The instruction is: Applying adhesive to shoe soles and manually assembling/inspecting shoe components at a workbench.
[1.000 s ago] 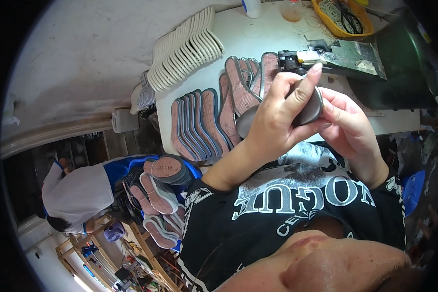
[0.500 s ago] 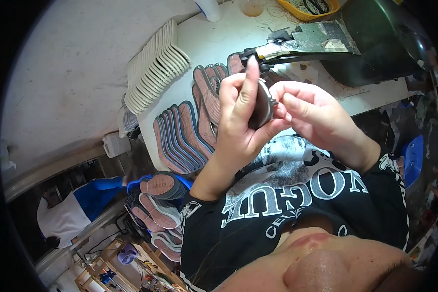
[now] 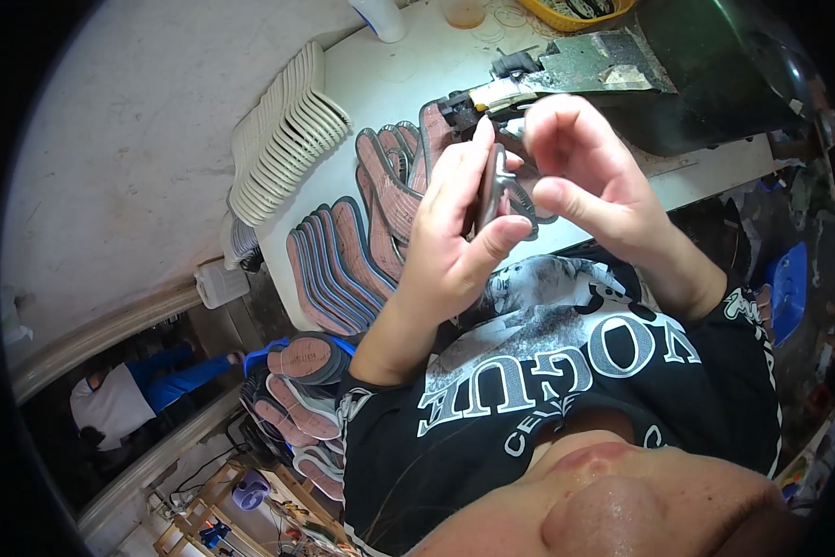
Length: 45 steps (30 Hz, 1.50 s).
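Observation:
My left hand (image 3: pixel 453 206) is closed around a dark brown, rounded shoe-sole piece (image 3: pixel 491 197), seen nearly edge-on. The thumb lies along its near edge, and the fingers cover much of the far side. To the right, my right hand (image 3: pixel 592 167) hovers apart from the piece, its fingers loosely curled and the thumb spaced away from them; no object shows in it. Just beyond both hands, a green-plated machine (image 3: pixel 580 70) ends in a dark head. Pink insoles (image 3: pixel 387 186) with dark rims overlap on the table left of my left hand.
On the white table (image 3: pixel 380 88) stand a row of pink insoles (image 3: pixel 336 265) and a stack of cream soles (image 3: pixel 287 139). A yellow basket (image 3: pixel 575 17), a cup (image 3: pixel 464 13) and a white container (image 3: pixel 380 19) are at the back. More insoles (image 3: pixel 301 408) fill a blue container at lower left.
My right hand has come away from the sole piece, rising slightly with its fingers parting. My left hand has turned the piece more edge-on.

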Motion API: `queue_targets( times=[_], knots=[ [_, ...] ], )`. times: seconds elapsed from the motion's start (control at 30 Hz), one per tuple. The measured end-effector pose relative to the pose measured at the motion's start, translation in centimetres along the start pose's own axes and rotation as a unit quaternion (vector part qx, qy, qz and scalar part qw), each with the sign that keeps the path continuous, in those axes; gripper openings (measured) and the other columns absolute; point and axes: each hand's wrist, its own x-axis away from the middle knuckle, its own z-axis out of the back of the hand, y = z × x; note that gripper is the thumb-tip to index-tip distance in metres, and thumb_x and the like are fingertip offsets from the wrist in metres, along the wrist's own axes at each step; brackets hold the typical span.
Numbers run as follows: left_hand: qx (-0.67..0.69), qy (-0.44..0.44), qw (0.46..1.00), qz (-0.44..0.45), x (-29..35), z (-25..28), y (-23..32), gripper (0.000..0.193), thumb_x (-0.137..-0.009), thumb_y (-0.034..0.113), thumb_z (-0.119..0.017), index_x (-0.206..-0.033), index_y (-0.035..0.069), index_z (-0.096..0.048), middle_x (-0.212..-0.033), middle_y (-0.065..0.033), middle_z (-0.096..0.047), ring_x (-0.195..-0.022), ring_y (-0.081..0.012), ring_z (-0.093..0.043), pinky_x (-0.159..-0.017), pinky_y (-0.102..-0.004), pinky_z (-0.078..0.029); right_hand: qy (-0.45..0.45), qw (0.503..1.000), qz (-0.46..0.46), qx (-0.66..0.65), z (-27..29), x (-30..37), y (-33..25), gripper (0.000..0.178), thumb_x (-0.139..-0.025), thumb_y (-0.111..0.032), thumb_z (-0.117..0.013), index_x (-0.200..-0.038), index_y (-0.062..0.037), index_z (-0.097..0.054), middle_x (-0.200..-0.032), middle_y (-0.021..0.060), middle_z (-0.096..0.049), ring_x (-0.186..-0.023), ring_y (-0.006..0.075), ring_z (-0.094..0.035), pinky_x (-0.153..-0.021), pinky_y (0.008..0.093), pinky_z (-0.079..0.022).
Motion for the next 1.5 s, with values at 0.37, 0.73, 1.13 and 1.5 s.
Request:
queue_targets(
  times=[0.37,0.73,1.13,1.5],
  knots=[
    [-0.288,-0.131,0.933,0.173,-6.8,7.2,2.6,0.018,-0.087,0.017,-0.067,-0.085,0.000,-0.065,-0.067,-0.0014,-0.061,-0.064,-0.0073,-0.057,-0.058,-0.0234,-0.046,0.124,0.981,-0.143,-0.036,0.8,-0.3,1.8,0.010,-0.091,-0.008,-0.062,-0.096,-0.0001,-0.059,-0.089,0.0051,-0.066,-0.083,0.0120,-0.066,-0.074,0.0240,-0.054],
    [-0.194,-0.356,0.841,0.358,-18.7,9.5,0.1,0.027,-0.074,0.020,-0.080,-0.081,-0.002,-0.066,-0.063,0.0002,-0.059,-0.055,-0.0077,-0.052,-0.048,-0.0246,-0.041,0.130,0.940,-0.262,-0.173,-1.5,-1.1,4.7,0.040,-0.099,-0.029,-0.052,-0.101,0.0099,-0.062,-0.090,0.0189,-0.069,-0.081,0.0205,-0.070,-0.072,0.0281,-0.057],
    [-0.273,-0.314,0.853,0.315,-17.8,9.2,0.9,0.026,-0.079,0.018,-0.075,-0.068,0.001,-0.059,-0.057,0.0021,-0.052,-0.052,-0.0050,-0.045,-0.045,-0.0228,-0.032,0.144,0.901,-0.345,-0.218,-0.9,-2.6,2.5,0.047,-0.098,-0.038,-0.051,-0.094,0.0083,-0.061,-0.082,0.0172,-0.068,-0.071,0.0205,-0.070,-0.064,0.0258,-0.057],
    [-0.225,-0.107,0.923,0.292,-6.9,8.6,0.3,0.026,-0.091,0.025,-0.064,-0.081,0.002,-0.057,-0.067,0.0048,-0.053,-0.062,-0.0033,-0.047,-0.055,-0.0196,-0.038,0.056,0.922,-0.361,-0.129,1.2,-3.1,2.3,0.045,-0.095,-0.038,-0.056,-0.096,0.0065,-0.062,-0.082,0.0140,-0.067,-0.068,0.0159,-0.068,-0.059,0.0226,-0.055]
  ],
)
